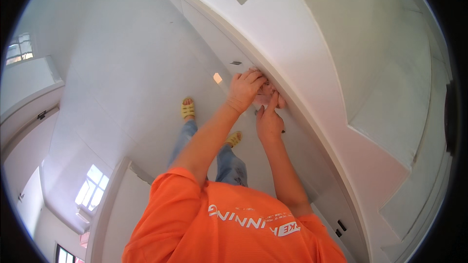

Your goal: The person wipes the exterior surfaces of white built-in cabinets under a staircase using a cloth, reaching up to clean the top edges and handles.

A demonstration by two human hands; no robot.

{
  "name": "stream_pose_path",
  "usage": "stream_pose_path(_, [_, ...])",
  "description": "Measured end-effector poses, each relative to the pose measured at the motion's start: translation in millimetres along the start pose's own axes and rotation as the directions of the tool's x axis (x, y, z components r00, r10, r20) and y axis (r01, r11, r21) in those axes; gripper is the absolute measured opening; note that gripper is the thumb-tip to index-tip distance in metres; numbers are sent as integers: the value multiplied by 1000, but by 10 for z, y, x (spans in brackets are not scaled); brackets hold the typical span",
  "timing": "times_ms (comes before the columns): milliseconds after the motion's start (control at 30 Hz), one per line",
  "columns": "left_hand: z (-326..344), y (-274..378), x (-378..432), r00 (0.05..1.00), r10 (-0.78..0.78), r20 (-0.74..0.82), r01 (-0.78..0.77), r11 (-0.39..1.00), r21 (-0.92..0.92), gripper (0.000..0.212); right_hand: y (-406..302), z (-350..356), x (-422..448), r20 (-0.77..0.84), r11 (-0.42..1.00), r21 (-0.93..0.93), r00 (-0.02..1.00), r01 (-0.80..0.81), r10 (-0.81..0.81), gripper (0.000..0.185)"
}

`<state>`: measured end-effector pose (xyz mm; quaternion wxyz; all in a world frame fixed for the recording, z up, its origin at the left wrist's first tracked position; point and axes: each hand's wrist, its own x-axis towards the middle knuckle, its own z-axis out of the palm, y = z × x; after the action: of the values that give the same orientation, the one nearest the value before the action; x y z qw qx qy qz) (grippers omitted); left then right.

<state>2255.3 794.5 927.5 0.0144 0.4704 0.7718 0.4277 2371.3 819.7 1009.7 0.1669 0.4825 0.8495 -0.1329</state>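
My left hand is at a glossy white panel, its bent fingers over the upper edge of a small pinkish thing that looks thin and patterned. Its exact kind cannot be told, and part of it is hidden under my fingers. My right hand is just below and to the right, its index finger stretched out onto the same thing, the thumb apart from it. What lies under the right fingertips is hard to make out.
A curved pale trim runs along the panel, with a white stepped staircase side beyond it. Dark handles sit low on the panel, and another dark fitting is near my left hand. Glossy floor surrounds my feet in yellow slippers.
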Motion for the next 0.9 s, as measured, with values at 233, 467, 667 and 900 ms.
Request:
stream_pose_path(233, [222,61,148,994,-106,7,107,990,-91,23,170,60,1,-40,949,236,978,209,-206,61])
stream_pose_path(467, [180,-342,333,957,-287,35,285,916,-282,19,200,122,-367,228,939,337,962,68,-152,48])
stream_pose_path(667, [235,-1070,533,901,-431,-45,410,882,-234,20,173,133,-367,263,917,399,957,8,-123,48])
stream_pose_path(900, [-25,-2007,1021,546,-815,-193,821,566,-66,22,27,182,-447,215,898,438,964,47,-155,42])
